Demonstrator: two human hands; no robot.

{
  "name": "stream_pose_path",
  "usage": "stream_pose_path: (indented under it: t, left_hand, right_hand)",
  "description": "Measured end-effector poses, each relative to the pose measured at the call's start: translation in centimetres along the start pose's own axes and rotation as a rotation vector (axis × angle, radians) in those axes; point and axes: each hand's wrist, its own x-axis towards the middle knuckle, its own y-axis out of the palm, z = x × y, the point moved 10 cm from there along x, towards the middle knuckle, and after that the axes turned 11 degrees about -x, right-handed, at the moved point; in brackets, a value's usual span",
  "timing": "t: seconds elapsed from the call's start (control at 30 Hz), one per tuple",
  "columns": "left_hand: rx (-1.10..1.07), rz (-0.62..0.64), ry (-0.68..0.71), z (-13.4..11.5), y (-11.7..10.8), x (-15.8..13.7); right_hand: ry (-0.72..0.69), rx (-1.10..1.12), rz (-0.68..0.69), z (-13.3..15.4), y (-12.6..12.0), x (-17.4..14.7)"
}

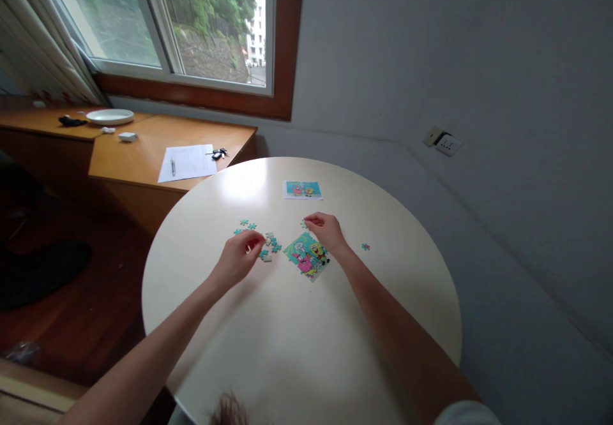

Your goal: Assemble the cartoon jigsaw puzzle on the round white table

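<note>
A partly assembled jigsaw puzzle (306, 258) lies at an angle on the round table, with pink and yellow cartoon figures on a teal ground. Just above its top corner, my right hand (326, 230) pinches a small puzzle piece (303, 223) between thumb and fingers. To the left, my left hand (241, 254) is closed in a pinch at the edge of the loose puzzle pieces (275, 244). What its fingertips hold, if anything, is too small to make out. More teal pieces (251, 226) lie scattered beyond that hand, partly hidden by it.
Toward the far side of the white round table (287, 348) lies a printed reference picture (302, 189). One stray puzzle piece (366, 246) sits to the right. A wooden desk (143, 163) by the window bears paper (189, 162), keys (219, 154) and a white plate (110, 117).
</note>
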Motion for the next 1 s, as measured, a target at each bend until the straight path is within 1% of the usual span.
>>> stream_pose_path:
  t: [0.07,0.13,0.3,0.47,0.6,0.8,0.9,1.0]
  left_hand:
    - [0.028,-0.015,-0.011,0.1,-1.6,0.5]
    - [0.059,-0.009,-0.022,0.1,-2.6,0.7]
    - [0.099,0.0,-0.051,0.7,-3.5,0.9]
    - [0.163,0.001,-0.07,1.8,-3.8,1.1]
    - [0.205,0.01,-0.07,2.6,-4.2,1.6]
    - [0.249,0.002,-0.059,3.5,-5.0,2.3]
    - [0.265,-0.01,-0.059,4.1,-5.4,2.6]
    - [0.268,-0.015,-0.053,4.8,-5.9,2.8]
  right_hand:
    - [-0.01,-0.054,0.029,0.3,1.3,0.9]
    - [-0.009,-0.097,0.07,0.5,2.5,1.5]
    - [-0.003,-0.234,0.158,0.4,4.2,1.8]
    - [-0.007,-0.349,0.195,0.7,4.4,1.8]
    - [-0.016,-0.421,0.184,1.1,4.2,2.0]
    - [-0.011,-0.421,0.176,1.1,4.2,1.7]
    - [-0.007,-0.393,0.133,1.4,4.0,1.3]
    - [-0.036,-0.332,0.091,2.0,3.6,0.5]
